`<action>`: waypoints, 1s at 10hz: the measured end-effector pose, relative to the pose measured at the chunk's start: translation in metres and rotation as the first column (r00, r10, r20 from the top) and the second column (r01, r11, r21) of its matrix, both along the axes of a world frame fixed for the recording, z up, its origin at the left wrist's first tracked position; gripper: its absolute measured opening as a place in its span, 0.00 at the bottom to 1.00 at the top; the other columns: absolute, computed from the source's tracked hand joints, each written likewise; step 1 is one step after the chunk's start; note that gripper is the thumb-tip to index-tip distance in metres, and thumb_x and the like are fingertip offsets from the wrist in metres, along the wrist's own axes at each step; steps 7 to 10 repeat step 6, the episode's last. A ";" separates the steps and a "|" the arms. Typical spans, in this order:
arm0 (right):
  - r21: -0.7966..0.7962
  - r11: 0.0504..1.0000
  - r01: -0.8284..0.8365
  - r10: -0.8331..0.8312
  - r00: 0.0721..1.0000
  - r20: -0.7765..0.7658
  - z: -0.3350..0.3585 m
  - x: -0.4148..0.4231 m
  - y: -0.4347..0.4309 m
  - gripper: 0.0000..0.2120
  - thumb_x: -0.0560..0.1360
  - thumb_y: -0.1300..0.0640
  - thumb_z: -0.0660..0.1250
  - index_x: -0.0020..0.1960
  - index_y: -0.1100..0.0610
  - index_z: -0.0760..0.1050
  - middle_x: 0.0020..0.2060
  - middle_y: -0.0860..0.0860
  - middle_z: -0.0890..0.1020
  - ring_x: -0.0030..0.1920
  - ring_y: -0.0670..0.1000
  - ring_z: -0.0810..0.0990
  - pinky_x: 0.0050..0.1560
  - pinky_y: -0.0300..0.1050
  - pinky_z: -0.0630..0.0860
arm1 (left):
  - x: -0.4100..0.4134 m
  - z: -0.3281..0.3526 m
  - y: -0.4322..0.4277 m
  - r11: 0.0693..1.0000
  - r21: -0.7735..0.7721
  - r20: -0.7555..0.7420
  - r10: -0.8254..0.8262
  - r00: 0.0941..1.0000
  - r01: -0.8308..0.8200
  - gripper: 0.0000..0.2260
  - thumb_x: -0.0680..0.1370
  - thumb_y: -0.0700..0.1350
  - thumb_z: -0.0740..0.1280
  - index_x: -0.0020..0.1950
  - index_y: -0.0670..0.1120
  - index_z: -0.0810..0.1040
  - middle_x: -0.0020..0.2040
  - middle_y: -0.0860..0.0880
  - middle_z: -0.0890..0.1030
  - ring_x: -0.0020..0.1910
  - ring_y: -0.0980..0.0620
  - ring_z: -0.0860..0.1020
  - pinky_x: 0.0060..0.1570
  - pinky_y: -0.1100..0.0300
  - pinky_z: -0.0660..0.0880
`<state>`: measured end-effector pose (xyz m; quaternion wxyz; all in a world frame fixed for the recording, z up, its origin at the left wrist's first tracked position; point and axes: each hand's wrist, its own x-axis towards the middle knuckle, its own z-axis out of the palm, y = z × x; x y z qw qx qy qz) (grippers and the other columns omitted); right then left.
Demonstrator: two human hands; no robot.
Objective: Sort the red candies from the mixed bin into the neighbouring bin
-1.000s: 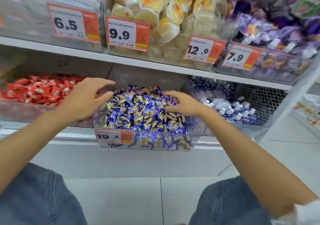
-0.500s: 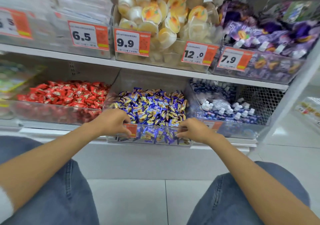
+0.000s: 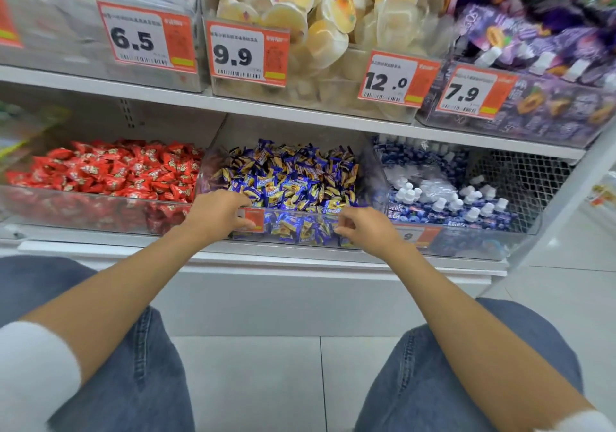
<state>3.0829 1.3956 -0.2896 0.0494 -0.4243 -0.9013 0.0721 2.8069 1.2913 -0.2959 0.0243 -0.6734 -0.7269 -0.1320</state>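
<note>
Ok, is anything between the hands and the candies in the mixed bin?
Yes: the mixed bin's clear front wall. The left hand and right hand sit against it. Its open top is unobstructed; clear side walls part it from the red candy bin.

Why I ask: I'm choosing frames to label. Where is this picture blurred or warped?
Head view: the purple pouches at upper right are smeared; the 9.9 price tag and blue-and-yellow candies are sharp; the wide lens slants the right shelf post; light is even.
</note>
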 end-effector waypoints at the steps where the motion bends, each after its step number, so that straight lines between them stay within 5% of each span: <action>1: 0.026 1.000 0.008 -0.008 1.000 -0.007 -0.004 0.000 0.000 0.04 0.78 0.53 0.65 0.46 0.53 0.73 0.39 0.46 0.77 0.41 0.50 0.75 0.39 0.45 0.70 | 0.003 -0.004 0.000 0.999 0.045 -0.038 0.015 0.999 -0.013 0.16 0.74 0.56 0.70 0.52 0.45 0.79 0.42 0.47 0.81 0.43 0.47 0.78 0.34 0.59 0.64; 4: 0.073 0.996 0.048 -0.045 0.998 -0.039 -0.007 0.000 -0.009 0.06 0.78 0.53 0.65 0.49 0.56 0.74 0.45 0.51 0.81 0.46 0.54 0.78 0.45 0.45 0.68 | 0.006 -0.002 -0.003 0.998 0.038 -0.029 0.052 0.998 -0.050 0.16 0.73 0.58 0.70 0.49 0.47 0.79 0.36 0.52 0.76 0.36 0.52 0.73 0.29 0.62 0.62; 5: 0.125 0.991 0.048 -0.037 0.996 -0.086 -0.014 0.001 -0.014 0.14 0.76 0.52 0.67 0.60 0.55 0.74 0.56 0.53 0.78 0.59 0.55 0.73 0.59 0.48 0.64 | 0.008 -0.002 -0.008 0.997 0.070 0.064 0.024 0.998 -0.028 0.19 0.70 0.59 0.72 0.54 0.48 0.80 0.43 0.52 0.81 0.42 0.52 0.76 0.35 0.60 0.71; 6: 0.216 0.976 0.025 0.020 0.979 -0.204 -0.015 -0.006 -0.030 0.21 0.76 0.52 0.68 0.67 0.54 0.71 0.62 0.52 0.74 0.64 0.54 0.68 0.64 0.47 0.60 | 0.019 -0.007 -0.017 0.955 0.296 0.177 -0.024 0.984 -0.030 0.24 0.70 0.54 0.74 0.63 0.48 0.76 0.58 0.49 0.79 0.59 0.48 0.74 0.56 0.52 0.73; 10: 0.216 0.976 0.025 0.020 0.979 -0.204 -0.015 -0.006 -0.030 0.21 0.76 0.52 0.68 0.67 0.54 0.71 0.62 0.52 0.74 0.64 0.54 0.68 0.64 0.47 0.60 | 0.019 -0.007 -0.017 0.955 0.296 0.177 -0.024 0.984 -0.030 0.24 0.70 0.54 0.74 0.63 0.48 0.76 0.58 0.49 0.79 0.59 0.48 0.74 0.56 0.52 0.73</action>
